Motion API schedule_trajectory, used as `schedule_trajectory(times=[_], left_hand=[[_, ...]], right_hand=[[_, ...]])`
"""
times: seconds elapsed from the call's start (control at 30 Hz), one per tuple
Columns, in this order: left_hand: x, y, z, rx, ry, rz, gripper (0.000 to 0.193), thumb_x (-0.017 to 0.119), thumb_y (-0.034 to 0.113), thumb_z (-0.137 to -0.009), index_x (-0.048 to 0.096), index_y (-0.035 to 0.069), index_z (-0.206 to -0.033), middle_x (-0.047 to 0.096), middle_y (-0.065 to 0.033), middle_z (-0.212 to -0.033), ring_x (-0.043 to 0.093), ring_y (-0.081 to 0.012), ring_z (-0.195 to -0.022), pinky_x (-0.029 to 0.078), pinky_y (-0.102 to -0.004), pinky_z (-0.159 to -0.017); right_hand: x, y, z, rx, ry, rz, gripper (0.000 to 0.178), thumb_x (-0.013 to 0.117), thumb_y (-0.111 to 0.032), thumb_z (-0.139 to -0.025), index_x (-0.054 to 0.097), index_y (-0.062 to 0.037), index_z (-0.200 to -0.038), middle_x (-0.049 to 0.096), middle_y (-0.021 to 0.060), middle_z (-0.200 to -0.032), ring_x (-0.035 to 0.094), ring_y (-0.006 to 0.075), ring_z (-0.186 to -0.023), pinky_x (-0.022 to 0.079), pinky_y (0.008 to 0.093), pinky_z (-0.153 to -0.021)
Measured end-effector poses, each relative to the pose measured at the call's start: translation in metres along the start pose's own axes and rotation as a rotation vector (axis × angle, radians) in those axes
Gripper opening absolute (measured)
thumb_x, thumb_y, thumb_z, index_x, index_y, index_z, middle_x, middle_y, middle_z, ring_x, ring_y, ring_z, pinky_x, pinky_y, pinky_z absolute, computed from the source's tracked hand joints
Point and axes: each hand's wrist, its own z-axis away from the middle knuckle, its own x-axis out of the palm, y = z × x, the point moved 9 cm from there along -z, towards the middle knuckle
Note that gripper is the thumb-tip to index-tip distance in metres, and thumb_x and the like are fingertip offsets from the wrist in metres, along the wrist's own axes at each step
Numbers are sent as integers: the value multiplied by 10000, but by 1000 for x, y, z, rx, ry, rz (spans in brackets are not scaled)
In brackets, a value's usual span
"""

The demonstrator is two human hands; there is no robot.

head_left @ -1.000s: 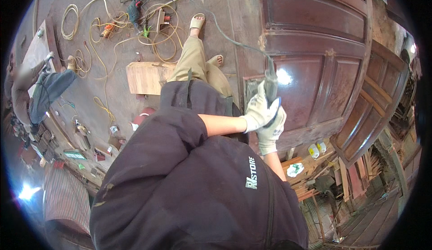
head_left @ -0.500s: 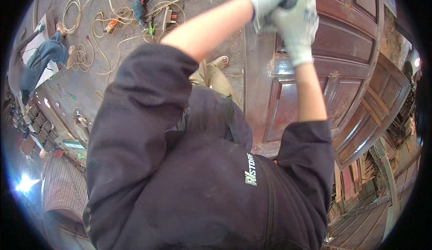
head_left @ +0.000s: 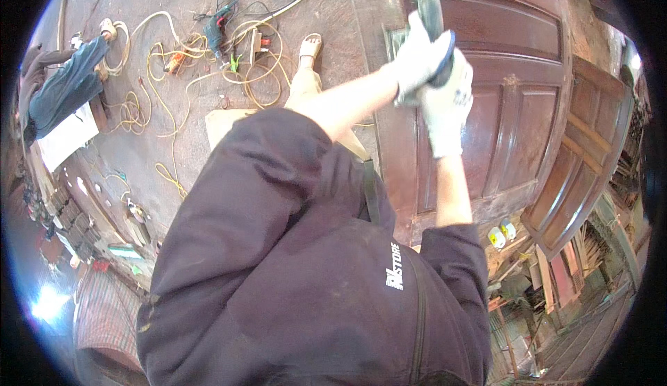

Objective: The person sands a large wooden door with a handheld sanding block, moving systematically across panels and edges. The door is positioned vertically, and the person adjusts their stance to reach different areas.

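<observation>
A dark, long-bodied hand tool [head_left: 432, 12] with a slender metal tip at its far end is held above a brown panelled wooden door [head_left: 479, 108]. My left hand [head_left: 420, 56], in a whitish glove, is closed around its body. Just nearer to me, my right hand [head_left: 446, 104], gloved the same way, closes around the tool's near end. The two gloves touch or overlap and cover much of the tool, so its exact kind is hidden. Whether the tip touches the door I cannot tell.
Left of the door, a drill [head_left: 217, 30] lies on the floor among coiled yellow cords [head_left: 253, 73]. A second person's legs [head_left: 66, 91] are at far left. Another panelled door [head_left: 583, 157] leans at right, beside wood scraps [head_left: 556, 275]. Two small white-and-yellow items [head_left: 501, 234] sit near it.
Both hands have come nearer to me with the tool, and more of its far end shows. My view has shifted, and my sandalled foot appears farther forward and to the left.
</observation>
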Motion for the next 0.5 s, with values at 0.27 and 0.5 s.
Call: schedule_trajectory(times=[0.27, 0.5], left_hand=[[75, -92, 178, -325, -126, -264, 808, 649, 406, -909, 210, 84, -1506, 598, -328, -1246, 611, -489, -1125, 476, -515, -1001], [48, -114, 224, -150, -32, -302, 823, 688, 360, -888, 258, -56, -1453, 652, -302, -1090, 650, -462, -1024, 495, -502, -930]], right_hand=[[-34, 98, 181, 102, -46, 9, 810, 852, -262, -680, 464, -76, -1366, 561, 206, -1268, 594, 413, -1142, 512, 482, -930], [-20, 89, 232, 24, -97, -21, 836, 842, -260, -704, 449, -61, -1415, 567, 200, -1316, 583, 391, -1196, 487, 458, -994]])
